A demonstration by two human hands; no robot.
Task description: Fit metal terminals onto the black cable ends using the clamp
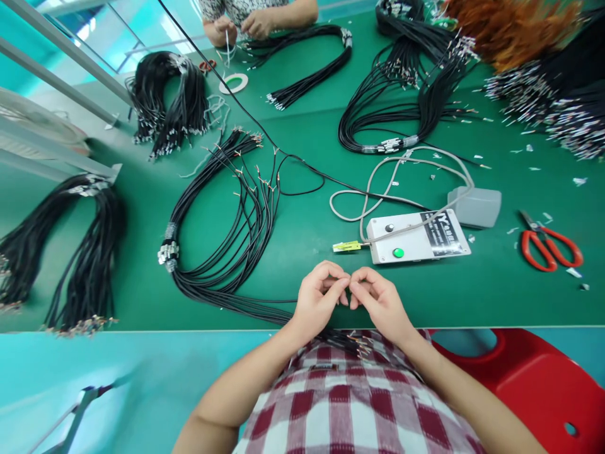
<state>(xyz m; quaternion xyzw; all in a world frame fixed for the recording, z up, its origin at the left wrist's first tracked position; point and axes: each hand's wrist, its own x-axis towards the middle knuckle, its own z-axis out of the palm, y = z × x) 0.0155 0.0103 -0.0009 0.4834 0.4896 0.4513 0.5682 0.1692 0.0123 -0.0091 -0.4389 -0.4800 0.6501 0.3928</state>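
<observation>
Lower centre of frame: left hand (317, 296) and right hand (382, 301) meet fingertip to fingertip at the near edge of the green table (307, 126). Both are curled tight, thumbs and forefingers pinched together at the contact point. Whatever sits in the pinch is too small to make out; can't tell if it's a wire end.

Black wire bundle (236, 221) fans out across centre left of frame, taped at a metal-tipped band on its left side. Its strands run down to the table edge and pass under the left wrist; loose stripped ends show on the checked shirt (350, 403) just below the hands.

Just above the right hand: white control box (416, 236) with a green button, a yellow-green tag at its left end. Grey cable loops from it to a grey pedal (477, 207), right of centre. Red scissors (551, 246) at the right edge, well apart from the hands.

More black bundles at left edge, upper left and upper centre. Orange wires in the upper right corner.

Top centre: another person's hands (241, 26) working on a wire, tape roll (234, 82) near them.

Red stool (543, 384) lower right.
</observation>
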